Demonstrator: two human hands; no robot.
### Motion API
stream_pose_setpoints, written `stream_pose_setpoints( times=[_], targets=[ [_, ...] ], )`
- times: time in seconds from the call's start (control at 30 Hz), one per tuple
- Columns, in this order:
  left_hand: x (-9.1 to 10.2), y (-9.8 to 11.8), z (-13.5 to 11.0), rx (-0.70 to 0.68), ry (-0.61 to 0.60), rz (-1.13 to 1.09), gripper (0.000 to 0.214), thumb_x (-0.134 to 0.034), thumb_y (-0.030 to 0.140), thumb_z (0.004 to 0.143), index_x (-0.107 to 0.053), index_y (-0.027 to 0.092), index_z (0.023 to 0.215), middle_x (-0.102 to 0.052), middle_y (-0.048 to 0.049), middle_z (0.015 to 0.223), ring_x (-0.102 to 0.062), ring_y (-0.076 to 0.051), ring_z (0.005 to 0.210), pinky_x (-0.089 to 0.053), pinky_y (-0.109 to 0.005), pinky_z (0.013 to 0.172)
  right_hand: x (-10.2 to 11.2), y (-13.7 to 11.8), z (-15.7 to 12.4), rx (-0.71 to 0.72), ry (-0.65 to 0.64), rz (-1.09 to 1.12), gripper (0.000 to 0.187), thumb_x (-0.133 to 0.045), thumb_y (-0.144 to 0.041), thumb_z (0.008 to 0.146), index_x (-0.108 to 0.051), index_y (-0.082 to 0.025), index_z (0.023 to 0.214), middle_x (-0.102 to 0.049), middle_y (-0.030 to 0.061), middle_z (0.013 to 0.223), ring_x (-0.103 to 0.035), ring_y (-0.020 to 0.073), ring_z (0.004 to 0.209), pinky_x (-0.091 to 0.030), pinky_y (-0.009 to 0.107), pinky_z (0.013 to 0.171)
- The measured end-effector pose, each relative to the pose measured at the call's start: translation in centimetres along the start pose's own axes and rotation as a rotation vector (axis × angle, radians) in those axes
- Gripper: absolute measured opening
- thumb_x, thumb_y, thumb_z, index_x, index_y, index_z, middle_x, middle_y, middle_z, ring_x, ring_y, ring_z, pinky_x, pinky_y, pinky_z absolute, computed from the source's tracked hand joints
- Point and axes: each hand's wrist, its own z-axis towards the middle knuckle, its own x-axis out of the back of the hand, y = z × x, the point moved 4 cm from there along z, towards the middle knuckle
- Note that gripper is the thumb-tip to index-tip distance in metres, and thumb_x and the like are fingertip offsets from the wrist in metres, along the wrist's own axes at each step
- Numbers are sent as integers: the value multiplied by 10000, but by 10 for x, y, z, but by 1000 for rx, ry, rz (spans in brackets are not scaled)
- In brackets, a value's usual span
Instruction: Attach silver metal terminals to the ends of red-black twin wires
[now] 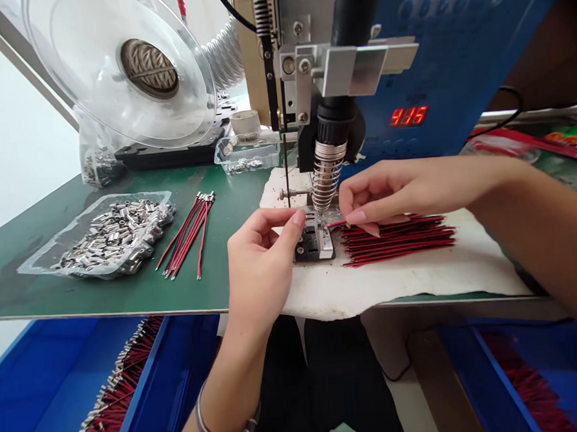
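Note:
My right hand (403, 187) pinches a thin red wire (337, 224), whose end points into a small metal fixture (325, 243) under the soldering iron (329, 169) with its coiled spring. My left hand (262, 262) is at the fixture's left side, thumb and forefinger closed together; whatever lies between them is too small to make out. Below my right hand, a pile of red and black wires (399, 242) lies on a white cloth (350, 290). The iron's tip sits close above the fixture, and the exact contact with the wire is hard to see.
At the left, a clear tray (34, 258) holds many metal connectors, beside a bundle of wires (187, 234) with metal ends. A clear fume hood (82, 72) and a blue machine (435, 60) stand behind. Blue bins (152, 384) with wires sit below the table edge.

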Motion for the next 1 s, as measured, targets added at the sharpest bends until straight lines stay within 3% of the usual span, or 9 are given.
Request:
stream_pose_setpoints(
  times=[0.1,0.27,0.47,0.7,1.0],
  targets=[
    [1,-3,-3,34,-32,26,202,-826,418,844,-799,220,869,-771,-43,930,-665,-159,790,-494,-255,663,1,11,0,79,181,62,255,-708,-433,962,-638,-196,898,-663,-37,690,-411,53,473,-278,211,419],
    [0,-2,-6,36,-47,66,236,-802,456,857,-822,227,911,-779,-54,939,-684,-185,806,-503,-273,645,-12,12,-4,159,384,-39,249,-684,-432,973,-696,-189,1026,-668,-25,659,-579,109,588,-425,243,552],
    [-1,-1,-5,14,-51,95,218,-783,450,876,-814,238,912,-778,-50,951,-684,-185,803,-486,-268,611,-20,9,-8,122,469,-142,229,-707,-435,930,-727,-211,885,-707,8,727,-591,138,613,-437,276,554],
    [-1,-1,-5,11,-37,108,194,-823,412,841,-795,227,892,-771,-48,932,-680,-185,784,-478,-264,588,-19,12,-5,124,561,-305,235,-693,-420,928,-738,-209,836,-646,-16,627,-510,119,521,-348,291,494],
    [-3,0,-6,32,-45,125,205,-806,429,857,-798,225,867,-770,-41,895,-667,-166,745,-483,-266,608,-22,9,-5,174,590,-353,249,-692,-428,951,-741,-208,844,-681,-15,669,-539,116,552,-373,291,547]
  ],
)
